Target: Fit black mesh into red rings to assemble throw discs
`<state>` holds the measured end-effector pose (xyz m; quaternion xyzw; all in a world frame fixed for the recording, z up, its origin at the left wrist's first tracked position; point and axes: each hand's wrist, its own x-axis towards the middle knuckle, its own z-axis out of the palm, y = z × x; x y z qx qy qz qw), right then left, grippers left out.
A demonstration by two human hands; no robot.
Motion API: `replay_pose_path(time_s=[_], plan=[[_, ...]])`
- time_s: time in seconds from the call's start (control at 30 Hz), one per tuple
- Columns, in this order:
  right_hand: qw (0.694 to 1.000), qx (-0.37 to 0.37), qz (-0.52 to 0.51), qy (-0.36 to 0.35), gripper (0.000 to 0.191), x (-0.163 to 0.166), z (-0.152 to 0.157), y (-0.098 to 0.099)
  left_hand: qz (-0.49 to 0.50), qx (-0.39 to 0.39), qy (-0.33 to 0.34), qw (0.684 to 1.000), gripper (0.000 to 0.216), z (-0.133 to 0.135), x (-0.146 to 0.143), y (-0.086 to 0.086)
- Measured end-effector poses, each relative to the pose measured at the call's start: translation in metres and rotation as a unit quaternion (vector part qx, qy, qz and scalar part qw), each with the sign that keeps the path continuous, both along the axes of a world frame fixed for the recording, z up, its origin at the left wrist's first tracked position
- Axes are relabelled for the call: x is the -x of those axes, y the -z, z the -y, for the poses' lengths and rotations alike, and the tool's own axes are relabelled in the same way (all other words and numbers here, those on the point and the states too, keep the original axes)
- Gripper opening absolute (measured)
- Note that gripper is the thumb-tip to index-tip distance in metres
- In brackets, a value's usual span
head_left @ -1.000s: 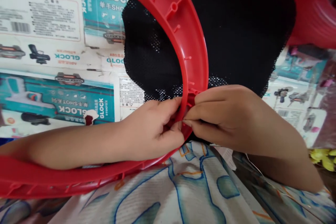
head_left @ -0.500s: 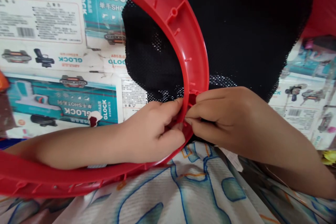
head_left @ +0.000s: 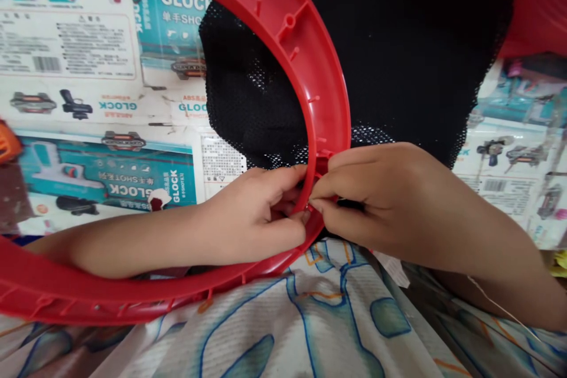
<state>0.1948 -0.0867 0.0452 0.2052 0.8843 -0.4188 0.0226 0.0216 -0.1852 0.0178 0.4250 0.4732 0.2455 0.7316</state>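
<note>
Left hand (head_left: 261, 218): thumb drawn slightly back from the right hand (head_left: 385, 195) since the earlier frame, its grasp on the inner edge of a ribbed red plastic ring (head_left: 328, 94). Ring lies near, against patterned clothing (head_left: 248, 331), far arc above black mesh cloth (head_left: 398, 59). Right fingertips pinch within the channel; what they grip cannot be told. Good technique probably means bracing the rim without flexing it.

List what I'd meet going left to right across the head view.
Orange object, teal printed panel, left hand, red ring's inner rim between the hands, right hand, yellow object.
</note>
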Motion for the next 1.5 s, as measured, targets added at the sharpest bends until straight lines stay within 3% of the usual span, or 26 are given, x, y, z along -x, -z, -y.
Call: replay_pose_path(time_s=[0.13,0.37,0.8,0.97,1.13,1.5], plan=[[0.999,-0.023,-0.018,-0.018,0.023,-0.002,0.001,0.001,-0.095,-0.038,-0.004,0.995,0.031,0.002,-0.001,0.000],[0.975,-0.185,-0.108,-0.054,0.030,-0.007,0.007,0.001,-0.147,-0.073,-0.017,0.986,0.035,0.002,-0.003,-0.001],[0.955,-0.257,-0.079,-0.123,0.012,-0.009,0.015,-0.007,-0.247,-0.026,0.048,0.968,0.041,-0.008,-0.005,-0.011],[0.963,-0.252,-0.051,-0.086,0.018,-0.011,0.014,-0.013,-0.269,-0.032,0.055,0.961,0.044,-0.008,-0.006,-0.011],[0.961,-0.257,-0.042,-0.094,0.027,-0.002,0.010,-0.011,-0.282,-0.050,0.076,0.955,0.045,-0.008,-0.008,-0.010],[0.979,-0.159,-0.016,-0.124,0.030,0.004,-0.001,-0.004,-0.302,-0.053,0.088,0.948,0.042,-0.010,-0.011,-0.010]])
